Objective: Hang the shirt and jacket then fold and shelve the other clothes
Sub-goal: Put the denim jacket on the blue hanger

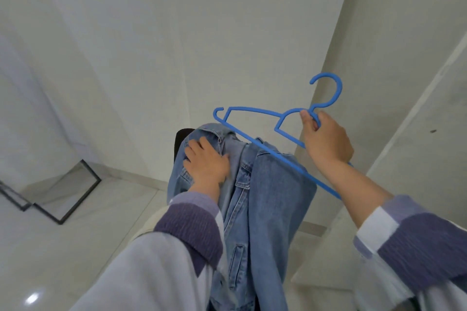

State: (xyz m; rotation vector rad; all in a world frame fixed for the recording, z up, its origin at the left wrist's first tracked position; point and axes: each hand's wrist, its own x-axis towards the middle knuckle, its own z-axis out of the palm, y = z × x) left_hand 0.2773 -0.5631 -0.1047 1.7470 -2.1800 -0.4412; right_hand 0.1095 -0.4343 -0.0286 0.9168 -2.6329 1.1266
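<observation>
Denim jacket (pixel 265 209) gripped at collar by left hand (pixel 206 161); right hand (pixel 326 141) pinches thin blue plastic hanger (pixel 252 139).

no text or label can be read.

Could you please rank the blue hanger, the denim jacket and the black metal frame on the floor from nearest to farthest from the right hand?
1. Blue hanger: gripped in the right hand.
2. Denim jacket: below-left, held by the left hand.
3. Black metal frame: far left, on the floor.
</observation>
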